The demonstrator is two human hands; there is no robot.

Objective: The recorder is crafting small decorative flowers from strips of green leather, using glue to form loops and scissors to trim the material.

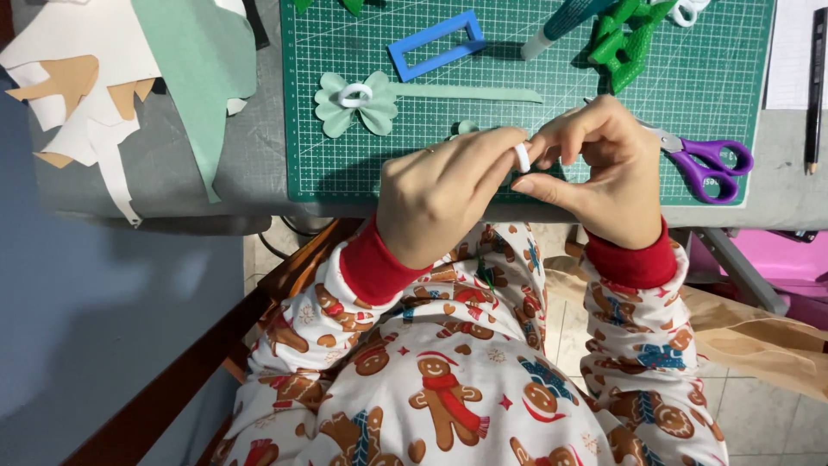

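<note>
Head camera looks steeply down, close over the cutting mat (362,164) edge.

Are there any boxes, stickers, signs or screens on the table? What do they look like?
No boxes, stickers, signs or screens show.
Nearest thing: a glue stick, top of the green cutting mat; a teal tube with a white tip, too blurred to show any label.
White sheet, far right edge, with a dark pencil on it.

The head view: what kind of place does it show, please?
Probably a home craft desk. A green cutting mat covers the table, purple scissors and a pale green paper bow lie on it, and paper scraps are piled at one side.
</note>
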